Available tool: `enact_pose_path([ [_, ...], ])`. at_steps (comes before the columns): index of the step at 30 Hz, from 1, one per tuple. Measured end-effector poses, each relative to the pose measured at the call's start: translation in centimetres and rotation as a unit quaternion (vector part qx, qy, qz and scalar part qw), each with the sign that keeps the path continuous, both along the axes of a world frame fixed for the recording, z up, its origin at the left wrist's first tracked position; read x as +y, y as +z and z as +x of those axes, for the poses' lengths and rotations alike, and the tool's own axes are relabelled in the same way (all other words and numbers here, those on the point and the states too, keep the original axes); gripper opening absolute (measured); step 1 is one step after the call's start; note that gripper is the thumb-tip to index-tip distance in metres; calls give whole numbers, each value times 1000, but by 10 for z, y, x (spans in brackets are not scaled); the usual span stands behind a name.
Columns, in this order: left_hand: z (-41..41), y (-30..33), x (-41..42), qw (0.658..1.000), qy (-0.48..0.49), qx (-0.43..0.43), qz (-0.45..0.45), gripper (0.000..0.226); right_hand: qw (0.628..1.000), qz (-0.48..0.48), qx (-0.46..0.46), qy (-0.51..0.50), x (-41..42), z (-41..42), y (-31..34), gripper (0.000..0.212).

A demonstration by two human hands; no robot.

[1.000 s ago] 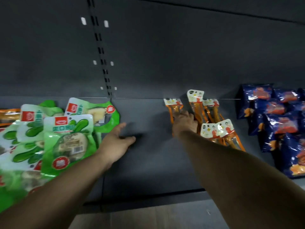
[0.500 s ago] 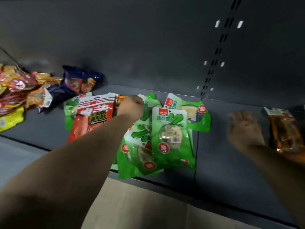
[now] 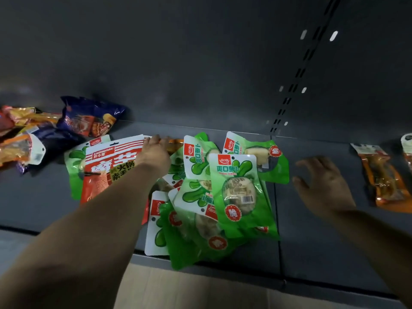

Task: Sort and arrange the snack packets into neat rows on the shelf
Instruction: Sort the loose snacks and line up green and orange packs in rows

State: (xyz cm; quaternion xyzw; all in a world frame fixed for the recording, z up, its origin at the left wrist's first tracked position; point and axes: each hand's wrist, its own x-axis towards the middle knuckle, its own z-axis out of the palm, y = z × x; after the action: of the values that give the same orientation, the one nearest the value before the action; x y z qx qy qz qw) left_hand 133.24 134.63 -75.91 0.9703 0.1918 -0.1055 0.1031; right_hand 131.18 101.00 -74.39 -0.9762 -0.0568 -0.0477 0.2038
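Though orange packet (image 3: 382,176) lies apart at right edge, sorting barely begun: green packets (image 3: 223,192) heaped mid-frame, red packet (image 3: 111,168) overlapping them, mixed pile (image 3: 44,130) upper left. Left hand (image 3: 153,152) reaches between red and green (grip unclear); right hand (image 3: 323,184) spread, holding nothing, over bare shelf (image 3: 312,241).

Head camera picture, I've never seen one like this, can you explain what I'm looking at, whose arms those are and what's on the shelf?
The camera sits on a person's head, looking down at their own arms. The left hand reaches over a red packet toward the back of the dark shelf; whether it grips anything is unclear. The right hand hovers open, holding nothing. A heap of green packets lies in the middle, an orange packet at the right, and mixed packets at the left.
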Motion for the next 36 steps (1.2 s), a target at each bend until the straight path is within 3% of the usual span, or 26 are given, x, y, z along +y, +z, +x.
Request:
enact_pose_path([
  [2,0,-6,9,998,-27,44,23,83,1000,-3,-1,2,-3,-9,2,33],
  [4,-1,-13,11,998,-28,49,29,73,1000,-9,2,6,-9,-18,5,34],
  [9,4,-14,8,997,2,3,79,60,999,-35,10,-7,-27,-27,6,34],
  [12,1,-12,6,995,19,-9,99,69,999,-38,19,-25,-28,-27,4,32],
  [16,-2,-6,4,995,31,-37,84,76,999,-35,21,-8,-14,-28,4,29],
  [22,-9,16,-2,992,34,-111,49,57,999,-12,15,34,23,-21,8,30],
  [26,-17,32,-13,986,30,-161,11,57,998,59,33,19,54,-16,15,30],
  [30,-30,52,-27,974,-16,-224,-40,54,973,208,87,-39,79,-8,23,36],
  [36,-44,72,-47,960,-188,-204,-27,58,914,381,92,-105,85,15,50,47],
])
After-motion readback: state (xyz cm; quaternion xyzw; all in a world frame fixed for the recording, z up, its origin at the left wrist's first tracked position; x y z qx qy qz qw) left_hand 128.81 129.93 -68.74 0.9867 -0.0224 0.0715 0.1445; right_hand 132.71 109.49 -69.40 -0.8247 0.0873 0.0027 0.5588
